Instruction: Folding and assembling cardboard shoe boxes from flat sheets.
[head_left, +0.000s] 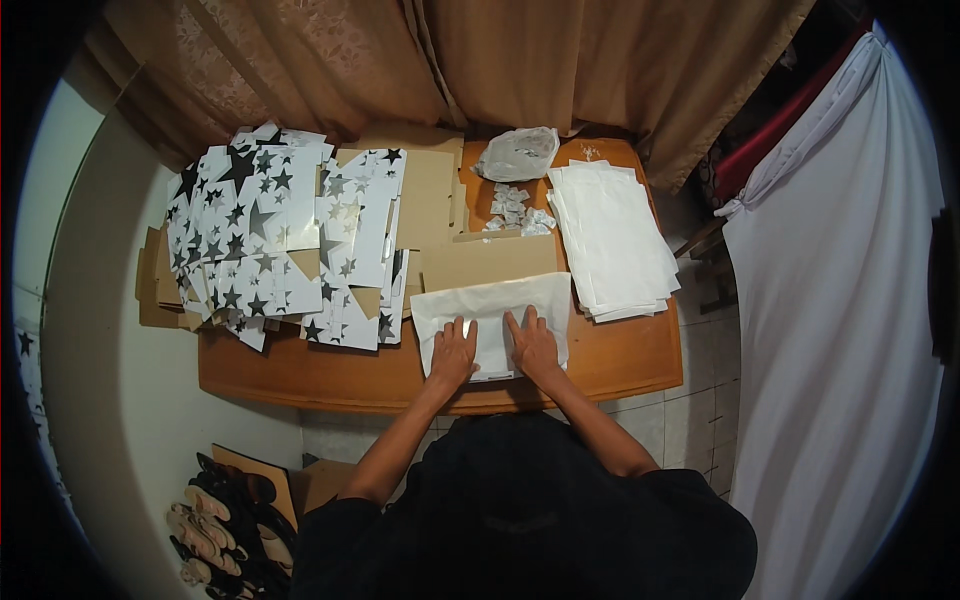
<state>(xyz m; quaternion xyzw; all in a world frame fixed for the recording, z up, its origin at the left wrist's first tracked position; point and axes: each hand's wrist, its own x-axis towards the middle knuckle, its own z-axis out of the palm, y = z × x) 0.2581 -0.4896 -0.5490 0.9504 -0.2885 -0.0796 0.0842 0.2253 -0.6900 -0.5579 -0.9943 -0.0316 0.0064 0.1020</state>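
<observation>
A white paper sheet (492, 300) lies at the table's front edge, in front of me. My left hand (454, 350) presses down on its left half with fingers stretched out. On the right half, my right hand (532, 345) lies with its fingers apart. Neither hand grips anything. A plain brown cardboard piece (488, 262) shows beyond the sheet's far edge; the sheet covers its near part. Small whitish sachets (510, 205) are heaped behind the cardboard, next to a crumpled clear plastic bag (518, 154).
White sheets (612, 240) are stacked on the wooden table (620, 370) at right. Star-patterned cards (270, 225) pile up at left, beside flat brown cardboard (428, 190). A brown curtain (520, 70) hangs behind, a white cloth (820, 330) at right. Shoes (235, 525) sit lower left.
</observation>
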